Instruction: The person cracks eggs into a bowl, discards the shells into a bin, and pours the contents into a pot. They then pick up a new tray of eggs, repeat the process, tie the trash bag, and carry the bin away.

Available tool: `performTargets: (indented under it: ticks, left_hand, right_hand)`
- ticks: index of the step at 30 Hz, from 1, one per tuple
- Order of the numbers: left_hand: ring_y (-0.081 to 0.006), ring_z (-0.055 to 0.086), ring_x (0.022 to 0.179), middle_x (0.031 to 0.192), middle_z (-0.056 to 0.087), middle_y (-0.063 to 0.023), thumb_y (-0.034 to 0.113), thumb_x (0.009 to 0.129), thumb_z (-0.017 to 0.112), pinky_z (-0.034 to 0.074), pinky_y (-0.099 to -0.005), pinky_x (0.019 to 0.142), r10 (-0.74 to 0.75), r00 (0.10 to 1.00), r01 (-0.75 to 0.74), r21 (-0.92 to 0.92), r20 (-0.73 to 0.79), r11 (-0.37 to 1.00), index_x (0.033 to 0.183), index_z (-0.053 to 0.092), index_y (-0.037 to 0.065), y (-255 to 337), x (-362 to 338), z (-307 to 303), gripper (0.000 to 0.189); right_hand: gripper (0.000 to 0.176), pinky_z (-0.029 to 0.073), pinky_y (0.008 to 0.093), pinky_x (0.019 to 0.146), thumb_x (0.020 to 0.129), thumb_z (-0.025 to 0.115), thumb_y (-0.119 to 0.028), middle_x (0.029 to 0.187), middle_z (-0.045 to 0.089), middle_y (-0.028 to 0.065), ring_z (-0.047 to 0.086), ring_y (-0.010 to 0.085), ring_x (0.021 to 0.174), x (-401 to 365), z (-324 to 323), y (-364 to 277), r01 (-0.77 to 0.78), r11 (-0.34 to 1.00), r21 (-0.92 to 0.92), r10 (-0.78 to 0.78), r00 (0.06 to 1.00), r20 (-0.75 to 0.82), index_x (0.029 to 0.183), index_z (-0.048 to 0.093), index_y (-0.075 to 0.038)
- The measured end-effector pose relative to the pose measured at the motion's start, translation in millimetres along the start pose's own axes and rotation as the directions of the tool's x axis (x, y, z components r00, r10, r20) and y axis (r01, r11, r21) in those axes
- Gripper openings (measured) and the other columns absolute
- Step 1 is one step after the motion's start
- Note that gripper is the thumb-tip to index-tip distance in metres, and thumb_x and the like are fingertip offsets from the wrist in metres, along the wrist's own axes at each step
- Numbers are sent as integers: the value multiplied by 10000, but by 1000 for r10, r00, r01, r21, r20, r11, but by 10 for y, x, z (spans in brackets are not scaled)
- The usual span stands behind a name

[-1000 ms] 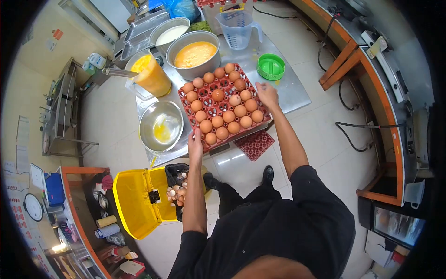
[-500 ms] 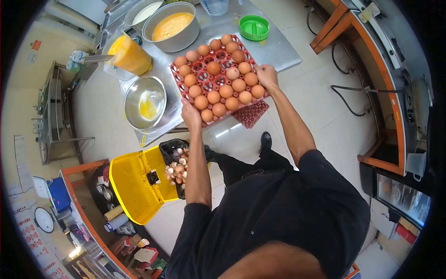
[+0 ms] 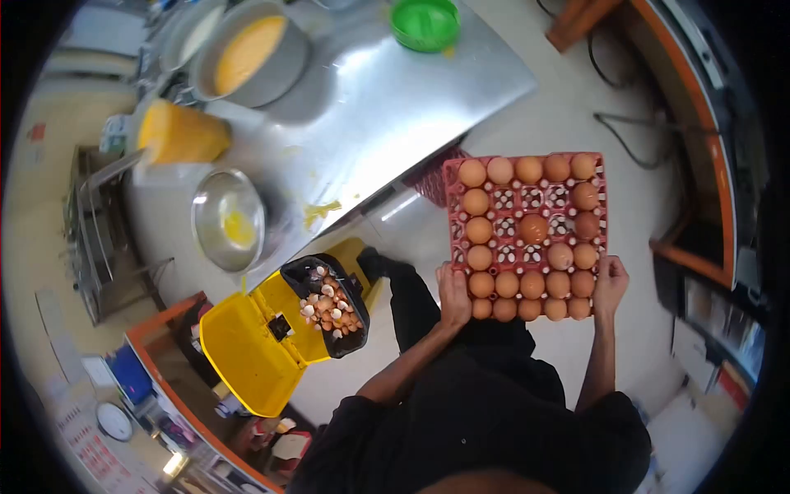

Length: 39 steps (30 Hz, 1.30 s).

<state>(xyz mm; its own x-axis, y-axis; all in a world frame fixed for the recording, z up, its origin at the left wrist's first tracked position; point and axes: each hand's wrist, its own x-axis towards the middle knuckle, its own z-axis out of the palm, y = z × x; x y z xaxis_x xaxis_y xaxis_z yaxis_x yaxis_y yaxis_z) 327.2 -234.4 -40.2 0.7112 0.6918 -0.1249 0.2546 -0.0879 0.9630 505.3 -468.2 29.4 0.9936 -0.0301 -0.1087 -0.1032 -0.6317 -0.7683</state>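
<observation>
A red egg tray [image 3: 506,257] loaded with brown eggs [image 3: 532,285] is held up off the table, to the right of its front edge. My left hand [image 3: 453,295] grips the tray's near left side, and my right hand [image 3: 610,284] grips its near right side. Eggs line the outer rows. Several cups in the middle are bare around one lone egg [image 3: 533,230]. A steel bowl [image 3: 200,216] with yolk in it stands on the table's left part. Behind it are an orange-yellow jug [image 3: 183,134] and a large pot of yellow liquid [image 3: 292,70].
The steel table [image 3: 370,123] carries a green container [image 3: 425,25] and a yellow spill [image 3: 322,212]. Below its front edge stands an open yellow bin [image 3: 247,362] with eggshells [image 3: 331,306]. An orange-framed counter [image 3: 714,165] runs along the right.
The egg tray has come away from above the table, moving right and nearer to my body, with both hands still on it. My view has turned too.
</observation>
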Motion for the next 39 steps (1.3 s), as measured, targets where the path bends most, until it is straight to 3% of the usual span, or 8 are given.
performTargets:
  ticks: [8, 9, 12, 15, 19, 28, 31, 39]
  left_hand:
    - [-244, 465, 1009, 1018, 478, -124, 466, 957, 346, 380, -384, 896, -254, 965, 262, -290, 63, 921, 1127, 480, -36, -1036, -394, 143, 547]
    - [-230, 493, 1165, 1265, 471, -121, 583, 946, 351, 391, -377, 1001, -242, 957, 277, -259, 159, 925, 1308, 371, -8, -1299, -472, -73, 693]
    - [-253, 501, 1165, 1292, 470, -136, 552, 958, 319, 404, -407, 1001, -513, 858, 471, -343, -37, 812, 1330, 387, 13, -1706, -549, -477, 658]
    - [-259, 478, 1181, 1306, 465, -98, 574, 947, 270, 374, -400, 1026, -524, 847, 429, -473, -85, 770, 1302, 429, 53, -2175, -489, -932, 650]
    - [-287, 408, 1258, 1377, 400, -123, 578, 935, 275, 318, -433, 1072, -539, 804, 376, -487, -252, 788, 1366, 360, 51, -3028, -311, -1523, 686]
    - [-298, 337, 1336, 1466, 305, -148, 620, 930, 248, 290, -424, 1105, -461, 831, 296, -454, -312, 840, 1425, 286, 19, -3124, 699, -1239, 779]
    - [-286, 435, 1256, 1368, 433, -147, 624, 930, 245, 318, -423, 1076, -404, 875, 224, -517, -268, 826, 1329, 414, -14, -3421, 1033, -1399, 771]
    - [-328, 325, 1351, 1490, 306, -146, 647, 893, 254, 246, -448, 1126, -558, 782, 239, -693, -278, 680, 1424, 334, 37, -3734, 1752, -1758, 813]
  right_hand:
    - [255, 421, 232, 600, 941, 572, -161, 648, 542, 0, 467, 51, 645, -341, 350, 729, -91, 996, -12, 91, 996, -16, 763, 572, 21]
    - [238, 430, 237, 588, 929, 582, -150, 643, 554, 8, 478, 53, 632, -415, 562, 870, -79, 997, 3, 79, 997, 15, 761, 582, 19]
    - [192, 437, 253, 533, 885, 621, -133, 615, 581, 32, 498, 63, 576, -537, 1413, 923, -179, 984, 24, 171, 966, 193, 747, 616, 1]
    - [175, 470, 357, 528, 817, 654, -140, 619, 581, 165, 586, 308, 542, -644, 2439, 971, 51, 994, 101, -80, 951, 298, 721, 605, -2]
    - [197, 479, 422, 553, 830, 628, -152, 646, 594, 182, 600, 366, 607, -507, 3771, 941, 271, 943, 194, -327, 862, 387, 705, 596, -3]
    - [292, 529, 440, 640, 743, 633, -266, 654, 612, 222, 636, 391, 655, 105, 5007, 905, 335, 899, 283, -435, 768, 470, 744, 610, 25]
    - [358, 536, 447, 668, 716, 646, -289, 755, 641, 229, 643, 399, 719, 228, 5316, 865, 421, 896, 142, -430, 739, 519, 875, 614, 30]
    - [638, 525, 450, 775, 763, 542, -463, 940, 633, 278, 644, 382, 881, 285, 5566, 416, 318, 940, 121, -310, 654, 690, 1141, 532, 51]
